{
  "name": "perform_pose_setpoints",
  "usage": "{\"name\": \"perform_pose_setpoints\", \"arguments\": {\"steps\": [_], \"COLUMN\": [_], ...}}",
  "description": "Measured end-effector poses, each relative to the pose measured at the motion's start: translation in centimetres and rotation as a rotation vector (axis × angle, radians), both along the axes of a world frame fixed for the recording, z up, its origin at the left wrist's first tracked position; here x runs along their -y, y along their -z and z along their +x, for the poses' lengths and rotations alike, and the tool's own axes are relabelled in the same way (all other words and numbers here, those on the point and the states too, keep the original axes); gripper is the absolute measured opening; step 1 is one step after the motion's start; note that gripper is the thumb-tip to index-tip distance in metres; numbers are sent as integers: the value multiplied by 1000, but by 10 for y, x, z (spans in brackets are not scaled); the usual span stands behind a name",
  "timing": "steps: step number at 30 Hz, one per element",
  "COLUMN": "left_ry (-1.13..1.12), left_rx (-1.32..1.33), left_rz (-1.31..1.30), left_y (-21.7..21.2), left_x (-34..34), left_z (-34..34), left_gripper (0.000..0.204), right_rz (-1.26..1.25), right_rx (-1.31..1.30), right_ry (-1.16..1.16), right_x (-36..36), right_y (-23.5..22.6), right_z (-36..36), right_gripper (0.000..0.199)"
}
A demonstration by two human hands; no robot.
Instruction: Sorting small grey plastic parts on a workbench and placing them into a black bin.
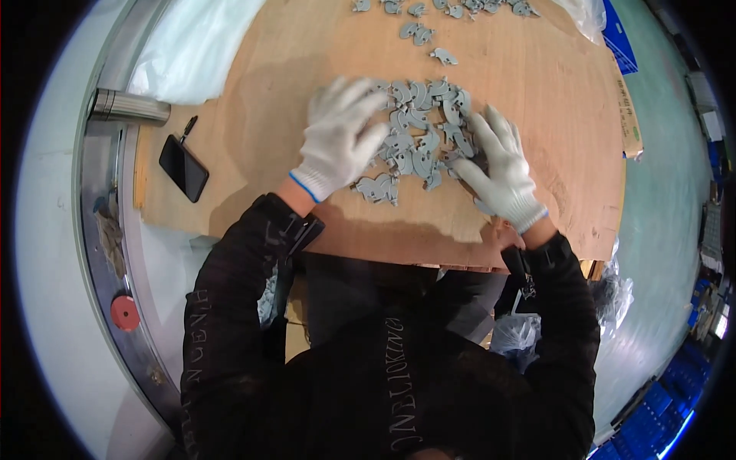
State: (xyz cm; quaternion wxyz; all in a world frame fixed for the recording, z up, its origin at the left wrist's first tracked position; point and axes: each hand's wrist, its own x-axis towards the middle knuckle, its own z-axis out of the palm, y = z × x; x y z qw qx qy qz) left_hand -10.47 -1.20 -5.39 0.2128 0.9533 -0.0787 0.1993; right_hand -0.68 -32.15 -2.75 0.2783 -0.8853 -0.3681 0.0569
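Gloved hands press flat onto a heap of small grey parts [418, 138] on a plywood-topped counter [537, 222], as a person in a black jacket leans over the work. The left hand [343, 138], in a white knit glove with a blue cuff, lies with fingers spread wide on the heap's left edge, gripping nothing; it seems to be holding the pieces from sliding outward. The right hand [498, 170] rests on the heap's right edge, fingers loosely fanned, palm down; whether its fingertips pinch a piece beneath cannot be told. Both hands bracket the pile, which suggests the parts are being corralled or spread for sorting rather than lifted.

Left of the heap, near the board's edge, a dark phone [183, 168] lies face up with a small clip or key [188, 126] just beyond it, likely set aside out of the way. A red disc [124, 313] sits on the curved metal rim below the phone. Beyond the heap, a few stray grey pieces [429, 34] are scattered toward the far edge, where another cluster [460, 8] lies. Far left of the heap, clear plastic sheeting [192, 46] is bunched beside a metal tube [130, 107].
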Motion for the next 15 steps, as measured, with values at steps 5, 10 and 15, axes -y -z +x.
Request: {"name": "perform_pose_setpoints", "arguments": {"steps": [5,10,15], "left_ry": [-181,-75,261], "left_rx": [111,64,-68], "left_rz": [-220,-145,155], "left_y": [16,1,-20], "left_x": [-20,-6,16], "left_z": [-41,-48,-58], "left_gripper": [35,36,48], "right_rz": [31,-139,-293], "right_rx": [65,130,240], "right_ry": [70,102,66], "right_x": [56,58,39], "right_y": [9,2,-1], "right_z": [-64,-100,-116], "right_gripper": [81,80,78]}}
